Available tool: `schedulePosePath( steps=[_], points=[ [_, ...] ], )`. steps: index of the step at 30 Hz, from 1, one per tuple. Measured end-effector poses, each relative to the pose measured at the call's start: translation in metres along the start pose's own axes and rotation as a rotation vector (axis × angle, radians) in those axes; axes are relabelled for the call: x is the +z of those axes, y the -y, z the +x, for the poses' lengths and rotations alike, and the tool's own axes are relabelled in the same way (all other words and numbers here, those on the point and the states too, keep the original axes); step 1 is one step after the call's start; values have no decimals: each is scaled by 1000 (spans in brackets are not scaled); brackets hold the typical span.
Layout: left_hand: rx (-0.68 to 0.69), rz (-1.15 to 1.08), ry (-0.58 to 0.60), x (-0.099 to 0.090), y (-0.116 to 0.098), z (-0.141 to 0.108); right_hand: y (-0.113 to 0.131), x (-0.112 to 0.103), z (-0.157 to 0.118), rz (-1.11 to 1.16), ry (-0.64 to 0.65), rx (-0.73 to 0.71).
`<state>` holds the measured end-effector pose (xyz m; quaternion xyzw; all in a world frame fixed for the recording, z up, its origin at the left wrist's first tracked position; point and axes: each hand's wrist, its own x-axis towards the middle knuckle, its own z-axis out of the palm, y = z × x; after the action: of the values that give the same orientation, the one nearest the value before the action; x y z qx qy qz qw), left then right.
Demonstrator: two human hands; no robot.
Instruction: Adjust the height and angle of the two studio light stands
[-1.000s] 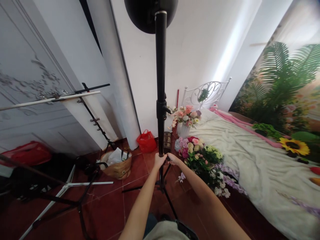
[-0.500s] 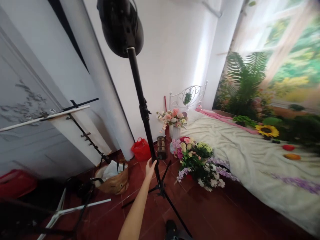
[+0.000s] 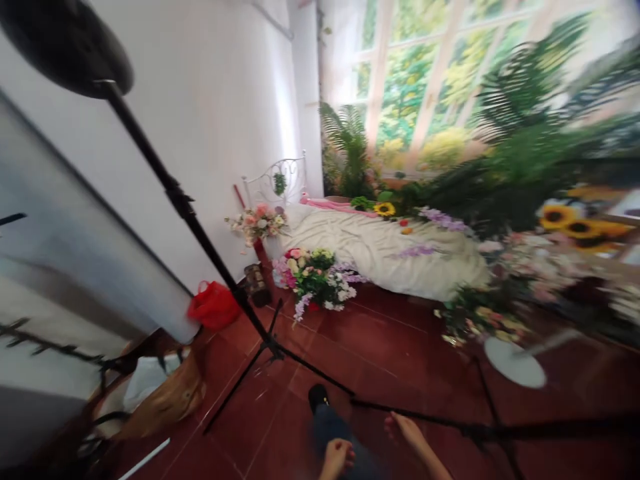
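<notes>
My left hand (image 3: pixel 339 456) is at the bottom centre, in front of my leg, with its fingers curled in and no object visible in them. To its right, my right hand (image 3: pixel 404 430) is slightly blurred, its fingers partly extended and nothing seen in it. Neither hand touches the black light stand (image 3: pixel 215 257), which leans across the left side with a dark lamp head (image 3: pixel 70 43) on top. Its spread legs rest on the red tiled floor. Another black stand leg (image 3: pixel 415 415) lies just behind my right hand.
A bed (image 3: pixel 380 257) with a cream cover stands at the back, flowers (image 3: pixel 320 280) before it. On the left are a red bag (image 3: pixel 214 305) and a woven basket (image 3: pixel 167 403). Flowers and a round white base (image 3: pixel 515 363) are at the right. My shoe (image 3: pixel 318 397) is near the stand.
The view has swung right, showing more of the bed and window backdrop. My left hand has let go of the stand's pole and is lower down; my right hand has come into view.
</notes>
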<state>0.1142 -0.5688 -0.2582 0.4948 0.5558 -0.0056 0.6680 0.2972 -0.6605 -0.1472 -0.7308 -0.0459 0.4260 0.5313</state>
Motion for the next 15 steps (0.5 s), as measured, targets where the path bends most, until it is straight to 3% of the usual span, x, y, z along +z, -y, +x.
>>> schedulePosePath(
  steps=[3,6,9,15],
  points=[
    [89,94,240,83,1,-27,-15,-66,-18,134,-61,46],
    [157,157,409,149,-12,-59,-28,-135,-38,287,-211,-40],
    [232,178,515,195,-29,-90,-44,-204,-62,405,-366,-86],
    [414,237,556,264,-81,-129,-60,-320,-97,608,-526,-150]
  ],
)
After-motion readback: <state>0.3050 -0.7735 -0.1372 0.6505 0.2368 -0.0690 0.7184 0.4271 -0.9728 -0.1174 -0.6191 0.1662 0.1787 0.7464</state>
